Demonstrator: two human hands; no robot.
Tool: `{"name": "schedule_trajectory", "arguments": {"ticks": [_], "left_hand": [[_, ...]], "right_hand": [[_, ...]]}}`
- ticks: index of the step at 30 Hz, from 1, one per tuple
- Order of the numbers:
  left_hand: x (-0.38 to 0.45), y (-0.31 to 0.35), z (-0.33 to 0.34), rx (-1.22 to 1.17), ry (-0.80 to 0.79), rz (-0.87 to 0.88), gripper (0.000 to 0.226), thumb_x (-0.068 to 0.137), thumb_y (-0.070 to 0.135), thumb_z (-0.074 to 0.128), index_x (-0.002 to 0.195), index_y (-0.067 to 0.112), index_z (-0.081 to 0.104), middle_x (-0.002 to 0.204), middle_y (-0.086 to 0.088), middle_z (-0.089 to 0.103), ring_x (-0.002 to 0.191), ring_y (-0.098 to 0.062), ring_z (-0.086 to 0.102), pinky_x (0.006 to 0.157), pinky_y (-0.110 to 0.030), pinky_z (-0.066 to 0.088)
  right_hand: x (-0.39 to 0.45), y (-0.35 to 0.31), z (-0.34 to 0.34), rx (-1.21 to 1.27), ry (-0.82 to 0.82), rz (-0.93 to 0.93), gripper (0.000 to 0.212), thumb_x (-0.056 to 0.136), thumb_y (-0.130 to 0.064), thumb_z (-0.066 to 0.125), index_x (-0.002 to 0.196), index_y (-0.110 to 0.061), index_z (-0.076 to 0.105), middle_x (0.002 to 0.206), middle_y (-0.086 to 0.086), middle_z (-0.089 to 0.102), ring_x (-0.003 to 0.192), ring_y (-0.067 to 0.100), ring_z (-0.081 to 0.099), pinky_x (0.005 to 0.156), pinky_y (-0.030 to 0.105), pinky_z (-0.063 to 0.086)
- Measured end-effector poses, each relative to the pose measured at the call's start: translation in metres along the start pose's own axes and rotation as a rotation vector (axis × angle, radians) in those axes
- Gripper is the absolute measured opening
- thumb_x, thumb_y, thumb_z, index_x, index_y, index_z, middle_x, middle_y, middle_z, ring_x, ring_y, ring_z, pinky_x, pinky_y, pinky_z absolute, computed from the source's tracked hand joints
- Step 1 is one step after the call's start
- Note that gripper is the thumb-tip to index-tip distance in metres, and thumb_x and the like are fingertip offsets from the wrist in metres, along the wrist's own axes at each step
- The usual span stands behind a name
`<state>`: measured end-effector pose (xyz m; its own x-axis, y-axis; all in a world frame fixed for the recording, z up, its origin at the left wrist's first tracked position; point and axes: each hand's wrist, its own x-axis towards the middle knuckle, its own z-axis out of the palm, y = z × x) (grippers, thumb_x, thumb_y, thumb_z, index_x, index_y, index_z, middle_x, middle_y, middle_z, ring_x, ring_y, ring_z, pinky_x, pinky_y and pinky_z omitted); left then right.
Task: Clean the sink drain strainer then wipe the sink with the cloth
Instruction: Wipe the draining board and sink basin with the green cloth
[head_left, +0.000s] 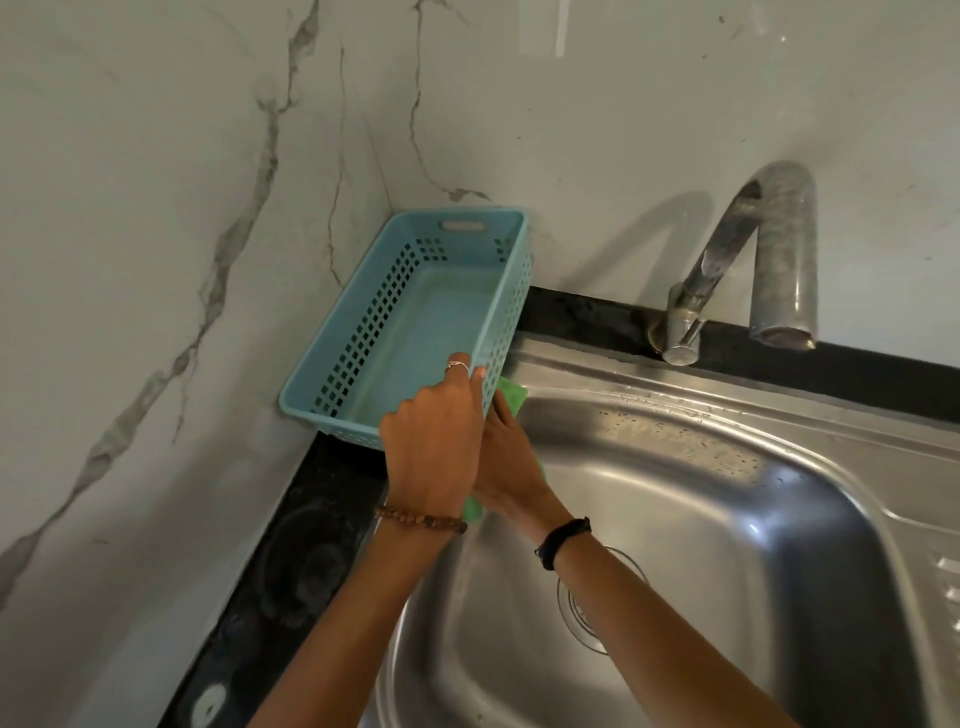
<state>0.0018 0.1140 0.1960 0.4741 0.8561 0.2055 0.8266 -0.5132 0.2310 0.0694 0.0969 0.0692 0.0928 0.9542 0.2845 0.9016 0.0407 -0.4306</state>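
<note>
Your left hand grips the near right rim of the blue basket, which sits tilted on the dark counter in the wall corner. Just right of it, your right hand presses the green cloth against the sink rim beneath the basket; how its fingers lie you cannot tell. The strainer sits in the drain, partly behind your right forearm, and the tap stands behind the sink.

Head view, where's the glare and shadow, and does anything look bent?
Head view: glare streaks the sink basin; the faucet throws a soft shadow on the wall to its left; wide-angle bends the wall corner line; faucet tip and hands slightly soft.
</note>
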Motion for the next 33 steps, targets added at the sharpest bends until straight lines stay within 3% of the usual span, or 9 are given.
{"name": "schedule_trajectory", "arguments": {"ticks": [2, 7, 16, 20, 23, 26, 28, 30, 33], "left_hand": [[0.0, 0.0, 0.001, 0.013, 0.01, 0.004, 0.036, 0.097, 0.036, 0.034, 0.117, 0.012, 0.052, 0.074, -0.016, 0.07, 0.067, -0.034, 0.068, 0.055, -0.038, 0.05], [-0.005, 0.001, 0.008, 0.024, 0.026, 0.007, 0.036, 0.097, 0.034, 0.035, 0.118, 0.011, 0.052, 0.073, -0.017, 0.07, 0.067, -0.036, 0.067, 0.055, -0.038, 0.049], [-0.01, -0.001, 0.014, 0.261, 0.066, 0.063, 0.017, 0.078, 0.03, 0.071, 0.083, 0.014, 0.068, 0.037, -0.003, 0.058, 0.031, -0.021, 0.057, 0.031, -0.019, 0.037], [-0.009, -0.006, 0.02, 0.243, 0.116, 0.082, 0.018, 0.079, 0.03, 0.069, 0.085, 0.013, 0.068, 0.038, -0.003, 0.058, 0.032, -0.02, 0.057, 0.031, -0.019, 0.038], [-0.011, -0.006, 0.021, 0.08, 0.007, 0.029, 0.029, 0.093, 0.031, 0.048, 0.108, 0.01, 0.06, 0.076, -0.013, 0.072, 0.067, -0.029, 0.069, 0.052, -0.031, 0.05], [-0.01, -0.007, 0.022, 0.006, 0.05, 0.071, 0.042, 0.094, 0.027, 0.048, 0.129, 0.004, 0.046, 0.13, -0.02, 0.055, 0.124, -0.034, 0.049, 0.097, -0.044, 0.045], [-0.016, -0.002, 0.024, -0.102, 0.19, 0.239, 0.043, 0.09, 0.019, 0.054, 0.128, -0.001, 0.047, 0.135, -0.021, 0.05, 0.134, -0.034, 0.036, 0.107, -0.048, 0.038], [-0.027, 0.006, 0.031, -0.361, 0.168, 0.308, 0.038, 0.09, 0.017, 0.052, 0.127, 0.006, 0.049, 0.138, -0.011, 0.049, 0.136, -0.019, 0.03, 0.11, -0.037, 0.033], [-0.045, 0.03, 0.04, -1.12, -0.276, -0.137, 0.034, 0.091, 0.029, 0.052, 0.124, 0.02, 0.05, 0.138, 0.003, 0.047, 0.131, -0.012, 0.039, 0.106, -0.026, 0.033]], "right_hand": [[0.006, 0.015, -0.003, -0.174, -0.097, 0.063, 0.056, 0.098, -0.038, 0.026, 0.148, -0.014, 0.022, 0.153, 0.01, 0.029, 0.144, 0.03, 0.018, 0.119, 0.049, 0.014], [0.015, 0.038, -0.015, -0.274, -0.112, 0.231, 0.057, 0.098, -0.04, 0.02, 0.15, -0.018, 0.014, 0.158, 0.002, 0.017, 0.147, 0.023, 0.004, 0.12, 0.045, -0.004], [-0.024, 0.066, -0.043, -0.33, -0.02, 0.457, 0.064, 0.096, -0.03, 0.032, 0.15, -0.015, 0.002, 0.16, 0.002, 0.004, 0.147, 0.017, 0.0, 0.119, 0.041, -0.004], [-0.046, 0.075, -0.069, -0.325, -0.014, 0.575, 0.062, 0.098, -0.028, 0.029, 0.15, -0.013, 0.0, 0.16, 0.004, 0.002, 0.147, 0.017, 0.001, 0.121, 0.041, 0.0], [-0.059, 0.068, -0.091, -0.061, 0.078, 0.683, 0.054, 0.1, -0.024, 0.026, 0.15, -0.01, 0.008, 0.159, 0.008, 0.011, 0.146, 0.02, 0.012, 0.121, 0.042, 0.009], [-0.076, 0.052, -0.122, 0.481, 0.18, 0.824, 0.044, 0.101, -0.025, 0.029, 0.144, -0.017, 0.032, 0.148, 0.012, 0.038, 0.122, 0.025, 0.05, 0.1, 0.042, 0.044], [-0.084, 0.038, -0.142, 0.821, 0.239, 0.94, 0.027, 0.099, -0.024, 0.035, 0.112, -0.018, 0.057, 0.121, 0.024, 0.058, 0.087, 0.02, 0.061, 0.072, 0.032, 0.051], [-0.092, 0.029, -0.159, 1.059, 0.286, 1.049, 0.019, 0.094, -0.025, 0.042, 0.095, -0.017, 0.06, 0.094, 0.02, 0.066, 0.073, 0.019, 0.062, 0.063, 0.029, 0.049], [-0.11, 0.027, -0.177, 1.43, 0.29, 1.049, 0.021, 0.079, -0.031, 0.059, 0.093, -0.018, 0.067, 0.074, 0.006, 0.073, 0.066, 0.02, 0.07, 0.058, 0.031, 0.054]]}}
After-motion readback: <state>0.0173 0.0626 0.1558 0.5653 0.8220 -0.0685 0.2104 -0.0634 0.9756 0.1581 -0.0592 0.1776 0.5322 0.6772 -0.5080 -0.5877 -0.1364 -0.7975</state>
